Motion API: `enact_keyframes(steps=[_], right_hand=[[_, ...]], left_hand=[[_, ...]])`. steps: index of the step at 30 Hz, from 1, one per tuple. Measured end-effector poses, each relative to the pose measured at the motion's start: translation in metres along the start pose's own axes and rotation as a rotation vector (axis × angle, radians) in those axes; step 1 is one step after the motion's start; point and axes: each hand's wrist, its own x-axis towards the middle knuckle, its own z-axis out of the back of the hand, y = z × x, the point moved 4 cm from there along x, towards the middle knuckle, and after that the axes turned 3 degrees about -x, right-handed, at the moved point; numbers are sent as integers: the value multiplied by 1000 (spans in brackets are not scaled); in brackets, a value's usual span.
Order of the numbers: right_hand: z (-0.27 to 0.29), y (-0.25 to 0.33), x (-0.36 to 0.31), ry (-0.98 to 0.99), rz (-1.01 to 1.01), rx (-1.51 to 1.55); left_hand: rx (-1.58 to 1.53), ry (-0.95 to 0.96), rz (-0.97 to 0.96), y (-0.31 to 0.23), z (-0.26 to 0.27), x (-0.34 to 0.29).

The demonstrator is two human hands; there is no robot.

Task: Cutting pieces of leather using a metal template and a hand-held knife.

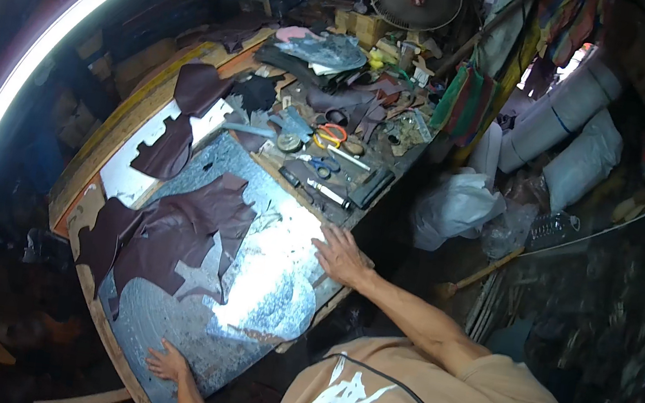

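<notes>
My right hand [340,253] lies flat, fingers spread, on the near right edge of a shiny grey metal sheet [268,293] that covers the workbench. My left hand [168,363] rests open on the sheet's lower left edge. Neither hand holds anything. A large cut piece of dark maroon leather [178,235] lies on the sheet between and beyond my hands. More maroon leather pieces [181,120] lie farther up the bench.
The far end of the bench holds orange-handled scissors [332,133], blue-handled scissors [323,167], a black tool [372,186], a round tin [289,142] and piled scraps. White sacks [453,208] and rolled material [553,118] stand on the floor to the right. A bright tube light [38,54] curves at left.
</notes>
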Motion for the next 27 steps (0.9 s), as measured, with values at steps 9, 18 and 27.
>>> enact_keyframes(steps=[9,18,27], right_hand=[[5,11,-1,38,-15,82],[-17,12,6,269,-103,52],[-5,3,-1,176,-117,99]], left_hand=[[164,-32,83,17,-5,7],[153,-199,-200,63,-64,64],[165,-703,-237,58,-105,68]])
